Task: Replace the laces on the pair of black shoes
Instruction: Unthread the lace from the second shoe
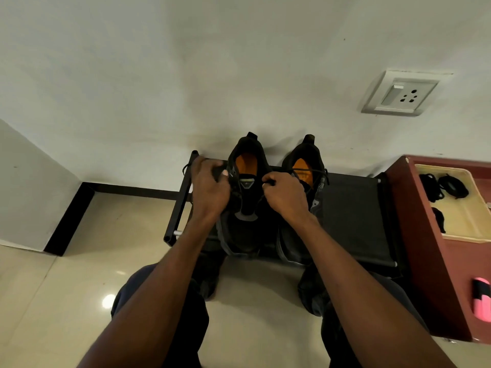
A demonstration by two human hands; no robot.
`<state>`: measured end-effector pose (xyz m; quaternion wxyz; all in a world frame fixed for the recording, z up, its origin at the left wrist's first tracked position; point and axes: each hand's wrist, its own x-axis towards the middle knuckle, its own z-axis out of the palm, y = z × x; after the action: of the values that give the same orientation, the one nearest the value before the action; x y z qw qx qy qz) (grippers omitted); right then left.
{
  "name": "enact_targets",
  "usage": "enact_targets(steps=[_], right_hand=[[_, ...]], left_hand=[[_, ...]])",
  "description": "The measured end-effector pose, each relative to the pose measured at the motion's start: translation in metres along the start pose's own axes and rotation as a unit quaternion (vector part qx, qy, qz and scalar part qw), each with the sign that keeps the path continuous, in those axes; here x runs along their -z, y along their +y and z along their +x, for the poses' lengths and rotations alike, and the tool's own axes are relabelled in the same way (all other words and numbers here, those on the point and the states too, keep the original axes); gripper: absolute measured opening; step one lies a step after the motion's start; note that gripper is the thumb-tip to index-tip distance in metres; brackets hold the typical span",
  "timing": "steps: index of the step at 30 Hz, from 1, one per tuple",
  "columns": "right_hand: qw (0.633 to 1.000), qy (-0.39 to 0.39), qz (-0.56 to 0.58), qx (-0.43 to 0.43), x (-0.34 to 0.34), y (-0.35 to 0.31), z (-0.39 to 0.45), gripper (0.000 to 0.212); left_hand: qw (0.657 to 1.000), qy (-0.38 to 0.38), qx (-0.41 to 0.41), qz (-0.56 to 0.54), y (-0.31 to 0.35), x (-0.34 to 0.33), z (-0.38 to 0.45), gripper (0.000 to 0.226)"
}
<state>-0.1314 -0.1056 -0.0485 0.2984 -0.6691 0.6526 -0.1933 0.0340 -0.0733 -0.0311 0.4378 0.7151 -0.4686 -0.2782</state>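
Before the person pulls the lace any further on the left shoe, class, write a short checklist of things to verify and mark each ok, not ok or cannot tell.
1. Both shoes sit on the rack: ok.
2. Left hand has a grip on the lace beside the left shoe: ok.
3. Right hand pinches a lace end: ok.
4. Lace threaded through every eyelet: cannot tell, hands hide them.
5. Right shoe laced: cannot tell.
6. Spare laces wait in the tray: ok.

Two shoes (pixel 247 197) side by side on a low rack (pixel 353 216) against the wall (pixel 239 62). Right of the rack, a cabinet (pixel 430 248) bearing a tray (pixel 475 235). In the tray, spare laces (pixel 441 185).
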Motion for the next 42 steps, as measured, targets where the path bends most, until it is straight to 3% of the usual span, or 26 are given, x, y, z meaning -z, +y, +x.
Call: enact_targets(steps=[2, 5, 9, 11, 13, 14, 15, 17, 19, 21, 23, 26, 29, 32, 38, 40, 42], right_hand=[[1.0, 0.003, -0.008, 0.007, 0.001, -0.001, 0.0, 0.032], [1.0, 0.004, -0.019, 0.012, 0.002, -0.002, 0.0, 0.032], [1.0, 0.006, -0.021, 0.014, 0.001, -0.005, -0.002, 0.032], [1.0, 0.008, -0.024, 0.014, 0.001, -0.006, -0.004, 0.032], [1.0, 0.008, -0.024, 0.014, 0.002, -0.005, -0.004, 0.033], [1.0, 0.008, -0.024, 0.014, 0.002, -0.004, -0.004, 0.033], [1.0, 0.009, -0.023, 0.013, 0.003, -0.004, -0.004, 0.032], [1.0, 0.011, -0.021, 0.011, 0.003, -0.003, -0.004, 0.031], [1.0, 0.016, -0.021, 0.012, 0.003, -0.003, -0.005, 0.032], [1.0, 0.018, -0.021, 0.012, 0.002, -0.003, -0.005, 0.032], [1.0, 0.015, -0.021, 0.011, 0.001, -0.004, -0.005, 0.032], [1.0, 0.015, -0.024, 0.012, 0.003, -0.004, -0.005, 0.031], [0.999, 0.018, -0.031, 0.02, 0.003, -0.005, -0.004, 0.031], [0.999, 0.018, -0.032, 0.014, 0.003, -0.007, -0.004, 0.032], [0.999, 0.021, -0.031, 0.019, 0.005, -0.007, -0.006, 0.031], [0.999, 0.022, -0.029, 0.021, 0.005, -0.005, -0.006, 0.031], [0.999, 0.018, -0.022, 0.022, 0.005, -0.005, -0.006, 0.032]], left_hand=[[0.982, -0.1, -0.125, 0.104, -0.003, -0.009, 0.004, 0.02], [0.907, -0.265, -0.148, 0.293, -0.004, -0.018, 0.002, 0.028], [0.875, -0.319, -0.15, 0.331, -0.004, -0.011, 0.005, 0.022], [0.893, -0.316, -0.15, 0.283, -0.008, -0.01, 0.01, 0.018], [0.955, -0.259, -0.099, 0.108, -0.008, -0.007, 0.013, 0.014], [0.982, -0.185, -0.04, -0.015, -0.004, -0.004, 0.015, 0.013], [0.987, -0.082, 0.022, -0.138, 0.001, 0.002, 0.017, 0.012], [0.94, 0.129, 0.102, -0.298, 0.002, 0.019, 0.029, 0.018], [0.918, 0.233, 0.143, -0.288, -0.013, 0.035, 0.04, 0.029], [0.94, 0.256, 0.146, -0.172, -0.021, 0.037, 0.04, 0.015], [0.973, 0.209, 0.072, -0.073, -0.02, 0.031, 0.033, 0.025], [0.994, 0.038, -0.096, 0.038, -0.005, 0.011, 0.021, 0.027], [0.935, -0.177, -0.2, 0.232, -0.004, -0.011, 0.007, 0.022], [0.866, -0.291, -0.19, 0.359, -0.008, -0.022, 0.002, 0.028], [0.866, -0.312, -0.202, 0.335, -0.011, -0.019, 0.008, 0.023], [0.906, -0.273, -0.21, 0.247, -0.011, -0.016, 0.011, 0.017], [0.967, -0.162, -0.168, 0.1, -0.005, -0.006, 0.016, 0.013]])
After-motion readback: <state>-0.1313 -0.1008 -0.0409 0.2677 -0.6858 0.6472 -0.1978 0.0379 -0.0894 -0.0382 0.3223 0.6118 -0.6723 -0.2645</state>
